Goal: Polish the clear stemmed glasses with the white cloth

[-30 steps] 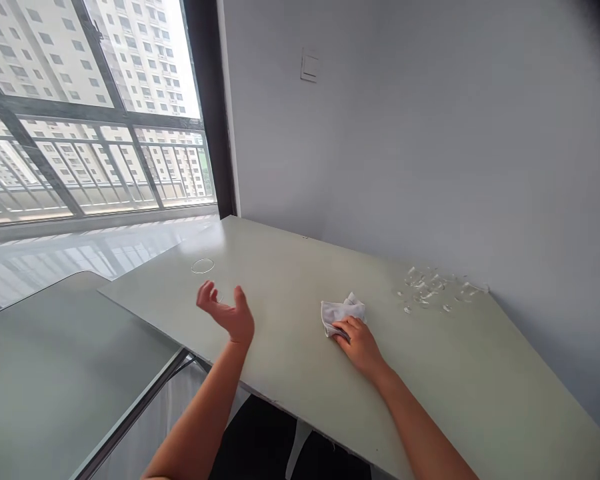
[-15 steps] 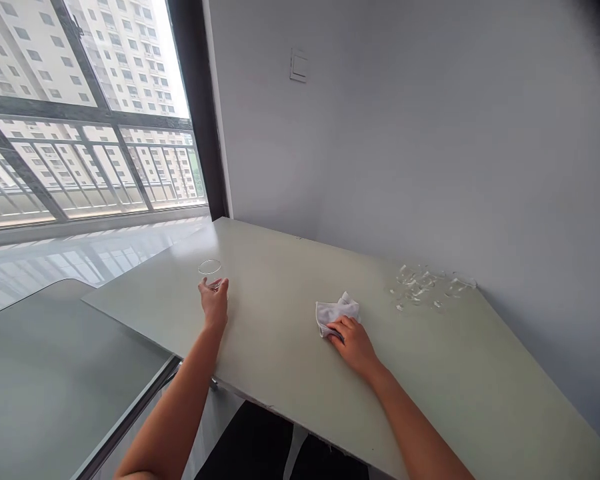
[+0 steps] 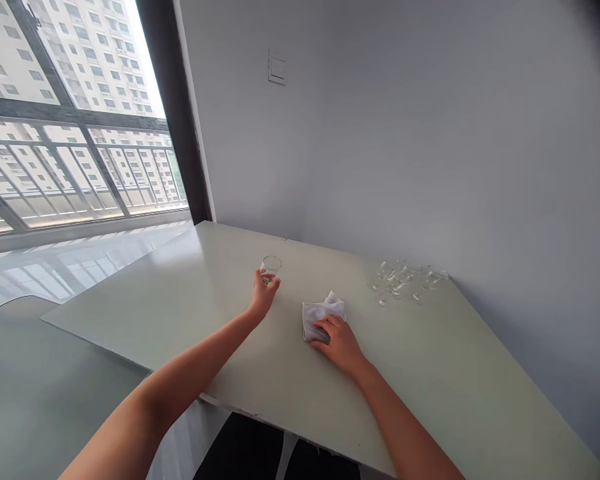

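A clear drinking glass (image 3: 272,264) is held upright in my left hand (image 3: 264,293), with the thumb and fingers closed round its lower part. To the right, my right hand (image 3: 341,341) rests on a crumpled white cloth (image 3: 322,315) lying on the table, thumb and fingers gripping its near edge. I cannot tell whether the base of the glass touches the tabletop.
The pale table (image 3: 280,373) reaches back to a grey wall. Several clear glass pieces (image 3: 405,280) are clustered at its far right. A grey glass-topped surface (image 3: 55,387) adjoins on the left, and a black chair (image 3: 240,447) stands at the front edge.
My left hand has carried the glass rightward, nearer the cloth. My right hand stays on the cloth. The whole view has turned slightly to the right.
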Demonstrator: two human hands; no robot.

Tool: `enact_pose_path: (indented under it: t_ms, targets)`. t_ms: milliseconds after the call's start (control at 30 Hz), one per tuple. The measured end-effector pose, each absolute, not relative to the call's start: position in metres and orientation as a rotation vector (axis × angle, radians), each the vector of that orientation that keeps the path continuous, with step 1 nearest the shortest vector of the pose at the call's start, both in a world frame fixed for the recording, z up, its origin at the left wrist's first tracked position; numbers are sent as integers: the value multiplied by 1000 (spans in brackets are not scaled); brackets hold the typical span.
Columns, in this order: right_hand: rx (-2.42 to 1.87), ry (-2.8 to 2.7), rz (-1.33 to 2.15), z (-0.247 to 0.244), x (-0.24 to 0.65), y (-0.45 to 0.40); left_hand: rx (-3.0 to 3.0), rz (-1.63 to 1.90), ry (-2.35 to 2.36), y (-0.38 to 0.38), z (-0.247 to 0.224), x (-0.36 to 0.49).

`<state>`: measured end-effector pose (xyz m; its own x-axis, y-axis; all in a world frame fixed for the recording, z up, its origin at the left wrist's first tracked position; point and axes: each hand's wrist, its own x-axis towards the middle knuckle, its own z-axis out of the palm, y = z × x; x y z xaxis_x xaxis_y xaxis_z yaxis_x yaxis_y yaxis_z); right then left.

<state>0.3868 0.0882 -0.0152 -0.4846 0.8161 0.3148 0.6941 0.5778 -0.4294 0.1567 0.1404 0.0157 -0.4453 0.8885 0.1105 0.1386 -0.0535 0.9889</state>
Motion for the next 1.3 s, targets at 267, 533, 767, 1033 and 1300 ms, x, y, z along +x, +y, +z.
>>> enact_pose_path:
  t_ms: [267, 533, 767, 1033, 1300]
  targets:
    - [-1232, -1751, 540, -12, 389, 94, 1336, 1565, 1296, 174, 17, 212]
    - [-1117, -903, 895, -1, 400, 104, 1548, 1506, 1215, 183, 6, 237]
    - [-1054, -1161, 722, 55, 385, 103, 1751, 1567, 1231, 179, -11, 233]
    - [-1092, -1321, 639, 68, 340, 128, 1947, 1654, 1303, 177, -25, 231]
    - [-1243, -2107, 103, 51, 354, 126, 1861, 1588, 1388, 178, -26, 230]
